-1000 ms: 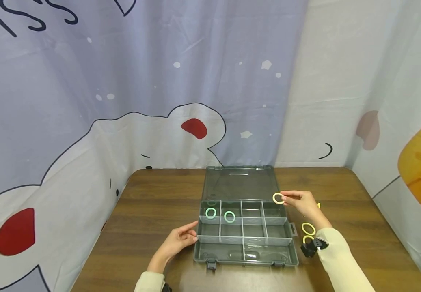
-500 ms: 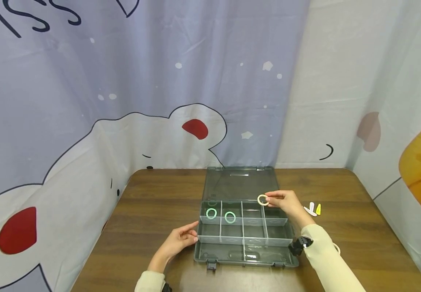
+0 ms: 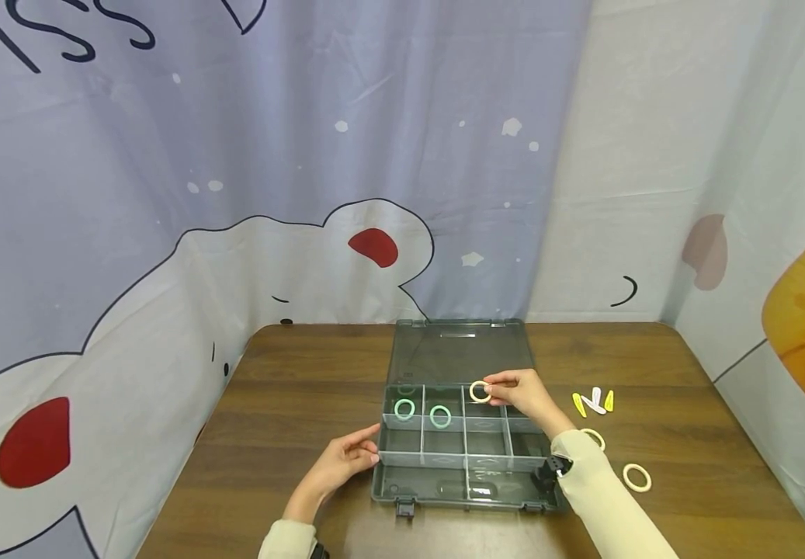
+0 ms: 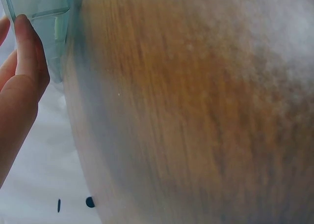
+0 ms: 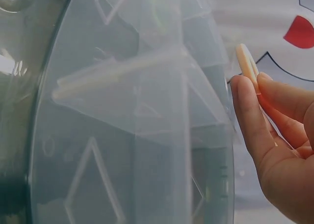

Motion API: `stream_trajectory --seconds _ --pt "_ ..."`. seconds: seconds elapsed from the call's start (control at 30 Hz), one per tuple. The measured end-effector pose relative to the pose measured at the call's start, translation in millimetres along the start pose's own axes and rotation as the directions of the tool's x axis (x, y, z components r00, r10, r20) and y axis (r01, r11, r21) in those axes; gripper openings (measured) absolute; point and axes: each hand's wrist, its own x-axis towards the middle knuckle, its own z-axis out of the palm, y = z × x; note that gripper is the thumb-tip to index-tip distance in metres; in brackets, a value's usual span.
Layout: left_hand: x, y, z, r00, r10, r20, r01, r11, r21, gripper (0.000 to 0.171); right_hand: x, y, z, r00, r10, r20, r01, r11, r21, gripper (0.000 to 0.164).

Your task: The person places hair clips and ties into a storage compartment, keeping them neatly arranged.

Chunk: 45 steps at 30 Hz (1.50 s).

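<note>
My right hand [image 3: 522, 392] pinches a cream ring [image 3: 479, 392] between thumb and fingertips, over the third back compartment of a grey see-through divided box [image 3: 507, 497]. In the right wrist view the ring [image 5: 247, 67] stands edge-on in the pinch, beyond the blurred dividers. One mint green ring [image 3: 404, 409] is in the back left compartment, and a second green ring [image 3: 440, 417] is in the compartment beside it. My left hand [image 3: 341, 460] touches the box's left wall with relaxed fingers. The left wrist view shows a fingertip against the clear wall [image 4: 49, 27].
The box's lid [image 3: 461, 349] lies back, opened away from me. Right of the box are yellow snap hair clips [image 3: 579, 404] and white clips [image 3: 594, 403]. A cream ring [image 3: 636, 477] lies nearer me; another ring [image 3: 597, 439] is partly behind my right sleeve.
My right hand has carried the cream ring leftward, from the box's back right corner to over the third back compartment. The clips and loose rings beside it show more fully. My left hand stays put.
</note>
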Motion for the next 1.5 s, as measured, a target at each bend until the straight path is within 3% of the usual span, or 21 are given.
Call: stream_trajectory --seconds 0.33,1.1,1.37,1.5 --pt "0.1 1.6 0.3 1.000 0.008 0.009 -0.008 1.000 0.004 0.060 -1.3 1.3 14.1 1.000 0.017 0.001 -0.017 0.999 -0.046 0.024" --pt "-0.2 0.0 1.6 1.000 -0.013 0.001 0.013 1.000 -0.002 0.060 -0.3 8.0 18.2 1.000 -0.008 -0.007 0.007 0.979 -0.206 0.019" --pt "0.0 2.1 1.7 1.000 -0.015 -0.008 0.015 1.000 -0.004 0.059 -6.1 -3.9 10.6 0.997 -0.055 0.051 0.064 0.982 -0.177 0.024" --pt "-0.5 0.8 1.1 1.000 -0.016 -0.010 0.016 1.000 -0.005 0.060 -5.6 -2.3 4.6 0.995 -0.088 0.041 0.094 0.979 -0.181 0.025"
